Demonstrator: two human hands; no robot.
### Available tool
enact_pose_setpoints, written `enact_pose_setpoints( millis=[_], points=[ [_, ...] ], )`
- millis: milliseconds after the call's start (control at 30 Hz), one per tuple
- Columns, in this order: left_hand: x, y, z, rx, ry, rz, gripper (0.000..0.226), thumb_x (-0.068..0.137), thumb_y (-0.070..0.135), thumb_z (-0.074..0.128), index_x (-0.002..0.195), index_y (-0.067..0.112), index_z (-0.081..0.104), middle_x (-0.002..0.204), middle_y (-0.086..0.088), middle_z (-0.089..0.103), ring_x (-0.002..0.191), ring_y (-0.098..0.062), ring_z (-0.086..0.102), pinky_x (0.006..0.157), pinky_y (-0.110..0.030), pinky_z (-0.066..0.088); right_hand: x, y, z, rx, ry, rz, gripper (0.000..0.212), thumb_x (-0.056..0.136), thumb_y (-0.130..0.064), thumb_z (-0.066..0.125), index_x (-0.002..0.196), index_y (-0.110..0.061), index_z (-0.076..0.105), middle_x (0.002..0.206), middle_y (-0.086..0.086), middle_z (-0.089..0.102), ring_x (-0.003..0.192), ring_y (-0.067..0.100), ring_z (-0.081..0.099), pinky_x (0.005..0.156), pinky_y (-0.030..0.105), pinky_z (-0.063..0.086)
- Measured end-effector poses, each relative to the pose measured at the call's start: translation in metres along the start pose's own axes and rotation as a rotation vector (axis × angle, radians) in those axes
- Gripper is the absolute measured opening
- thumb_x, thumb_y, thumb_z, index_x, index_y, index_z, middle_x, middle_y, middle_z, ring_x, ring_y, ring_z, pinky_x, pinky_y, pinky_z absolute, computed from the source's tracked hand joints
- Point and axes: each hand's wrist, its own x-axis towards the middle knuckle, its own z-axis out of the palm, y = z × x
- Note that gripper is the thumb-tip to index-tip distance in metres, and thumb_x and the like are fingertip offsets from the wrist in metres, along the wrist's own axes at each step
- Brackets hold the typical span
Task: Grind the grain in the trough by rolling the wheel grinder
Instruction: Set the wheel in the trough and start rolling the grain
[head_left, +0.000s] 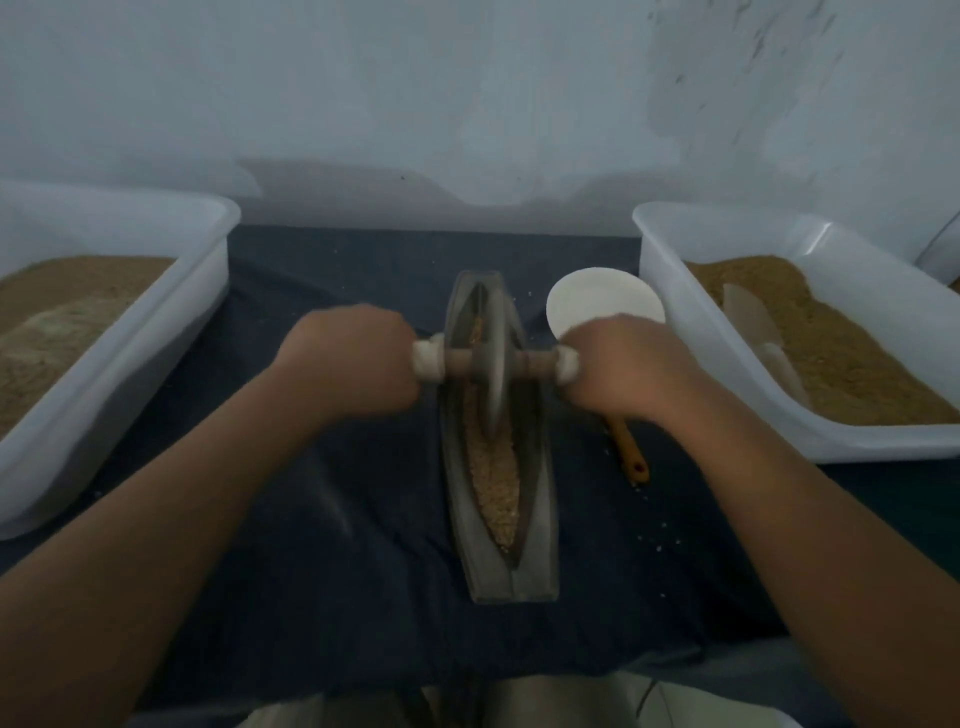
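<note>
From my feed, the left hand (353, 358) is wrapped tight round one white-bound end of the axle (457, 364), and the right hand (623, 364) grips the other end the same way. Both are clamped on the wheel grinder (496, 358), whose disc stands upright in the groove of the trough (535, 519), a little past its middle toward the far end. The grain (496, 483) lies mostly in the near half of the groove, coarse and pale, with a thin line showing beyond the disc. My worry is uneven pressure: if one hand bears down harder, the disc could tilt, ride up the sloped wall and jump out, scattering grain onto the dark cloth (337, 519), where a few bits already lie. A long push could also run it off the narrow far tip. Room is tight on the right, where the hand sits just beside a white dish (587, 296) and above an orange-handled tool (631, 452). The left has open cloth before the left tub (156, 322), and the right tub (701, 322) stands farther off.
</note>
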Motion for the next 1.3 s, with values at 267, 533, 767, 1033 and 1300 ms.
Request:
enact_pose_setpoints(
  millis=[267,533,767,1033,1300],
  points=[
    [-0.007,0.000,-0.007,-0.072,-0.123,0.030,0.021,0.076,0.041,0.064,0.071,0.022,0.057,0.070,0.006,0.061,0.067,-0.019,0.062,0.065,-0.033,0.054,0.004,0.001,-0.003,-0.005,-0.095,-0.029,0.019,0.086,-0.034,0.067,0.069,-0.024,0.065,0.069,-0.003,0.065,0.065,0.015,0.063,0.059,0.030,0.048],
    [-0.018,0.005,0.003,0.088,0.093,0.049,0.025,0.069,0.050,0.053,0.063,0.026,0.052,0.060,0.010,0.052,0.052,-0.013,0.046,0.051,-0.025,0.031,-0.022,0.003,0.006,0.084,-0.153,-0.012,0.017,0.085,-0.037,0.069,0.070,-0.028,0.066,0.068,-0.005,0.066,0.063,0.010,0.064,0.057,0.031,0.049],
    [0.015,0.001,-0.012,-0.043,-0.045,-0.058,0.027,0.081,0.041,0.065,0.070,0.021,0.052,0.073,0.003,0.057,0.070,-0.025,0.060,0.067,-0.035,0.053,0.035,-0.003,-0.004,-0.062,0.007,0.040,0.022,0.092,-0.033,0.064,0.073,-0.023,0.063,0.073,-0.002,0.064,0.068,0.016,0.060,0.064,0.033,0.044],
    [-0.059,0.000,0.007,-0.004,-0.017,0.079,0.024,0.065,0.050,0.056,0.063,0.026,0.055,0.054,0.010,0.053,0.049,-0.006,0.049,0.047,-0.023,0.031,-0.048,0.004,-0.001,0.028,-0.193,-0.089,0.017,0.082,-0.043,0.066,0.071,-0.032,0.063,0.064,-0.008,0.064,0.057,0.003,0.060,0.050,0.025,0.041],
    [0.038,0.001,-0.020,-0.023,-0.034,-0.073,0.026,0.084,0.043,0.065,0.077,0.020,0.054,0.080,0.000,0.056,0.079,-0.029,0.060,0.074,-0.037,0.053,0.047,-0.003,-0.018,-0.086,-0.005,0.038,0.021,0.089,-0.032,0.063,0.071,-0.022,0.066,0.071,0.000,0.066,0.067,0.019,0.065,0.061,0.033,0.048]
  ],
)
